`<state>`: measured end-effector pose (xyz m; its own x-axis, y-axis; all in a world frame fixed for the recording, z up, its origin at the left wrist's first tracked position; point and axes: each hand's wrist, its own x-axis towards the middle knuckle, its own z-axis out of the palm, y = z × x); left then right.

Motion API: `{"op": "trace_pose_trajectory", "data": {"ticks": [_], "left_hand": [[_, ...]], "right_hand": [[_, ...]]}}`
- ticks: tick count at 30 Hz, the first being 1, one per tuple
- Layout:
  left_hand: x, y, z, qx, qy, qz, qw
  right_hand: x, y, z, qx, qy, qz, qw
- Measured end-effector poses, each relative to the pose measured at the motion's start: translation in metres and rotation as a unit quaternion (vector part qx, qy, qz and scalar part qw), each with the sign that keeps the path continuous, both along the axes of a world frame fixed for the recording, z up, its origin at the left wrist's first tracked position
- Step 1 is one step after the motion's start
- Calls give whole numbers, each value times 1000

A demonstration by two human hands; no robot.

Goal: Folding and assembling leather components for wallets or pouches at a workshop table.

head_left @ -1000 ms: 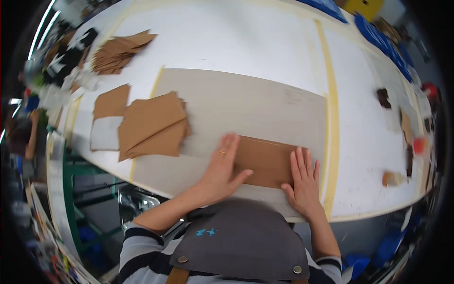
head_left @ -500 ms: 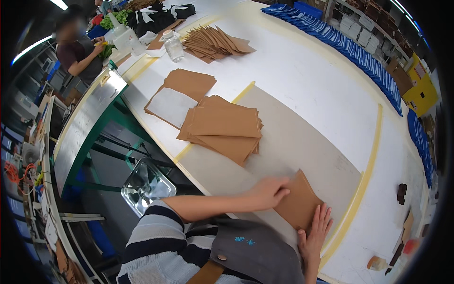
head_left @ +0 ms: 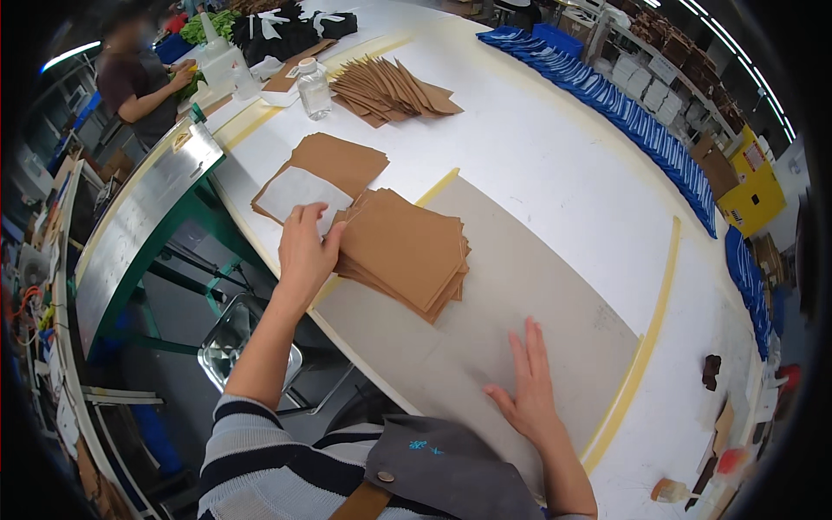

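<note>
My left hand [head_left: 308,251] is at the left edge of a stack of flat brown paper-like pieces [head_left: 403,243], with its thumb apart from its bent fingers. Its fingertips overlap a white sheet [head_left: 299,192], which lies on a second brown pile [head_left: 342,160] just beyond. I see nothing held in that hand. Over a grey board [head_left: 572,321] on the table, my right hand [head_left: 529,390] is open, fingers stretched out and thumb spread. Whether its palm touches the board I cannot tell.
Fanned brown pieces [head_left: 390,87] and a clear bottle [head_left: 314,91] stand farther back. Blue packets [head_left: 607,108] line the far right edge. A small jar [head_left: 669,490] sits at lower right. A metal stool [head_left: 238,338] is beside the table's left edge. Another person [head_left: 139,87] works at far left.
The brown piece between my hands has left the near board, and a piece now lies squarely on the stack. My left hand has moved far left to that stack; my right fingers have lifted and spread.
</note>
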<state>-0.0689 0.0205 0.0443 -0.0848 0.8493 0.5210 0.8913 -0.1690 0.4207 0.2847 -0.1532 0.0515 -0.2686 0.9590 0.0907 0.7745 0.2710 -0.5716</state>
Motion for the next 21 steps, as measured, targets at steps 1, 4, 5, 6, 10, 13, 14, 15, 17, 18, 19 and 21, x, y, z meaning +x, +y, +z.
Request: {"op": "trace_pose_trajectory", "data": {"ticks": [1,4,5,6,10,13,14,15,17,18,19,21], "left_hand": [[4,-22,14,-75,-63,30,995],[5,-66,14,-393,-342,-38,853],[6,-77,3,-418,-477,-99,767],[16,-81,-3,-392,-536,-111,739],[51,-70,-1,-377,-696,-128,597],[55,-59,12,-383,-736,-83,552],[58,-55,24,-396,-724,-73,560],[59,-51,29,-413,-710,-65,566],[61,-41,25,-439,-679,-84,583],[63,-36,23,-465,-644,-104,598],[66,-30,23,-469,-643,-113,595],[76,-17,28,-515,-570,-129,627]], "right_hand": [[-14,20,8,6,8,34,999],[-54,93,20,62,32,108,992],[-67,121,19,69,49,125,989],[-75,153,12,49,94,108,988],[-82,217,-45,77,-49,100,991],[-96,194,-45,89,-41,102,990],[-95,182,-40,83,-45,95,991],[-93,170,-36,83,-47,99,991],[-86,147,-33,39,4,55,998],[-82,135,-36,38,1,51,998],[-75,124,-39,35,55,33,997],[-56,106,-43,44,117,9,992]]}}
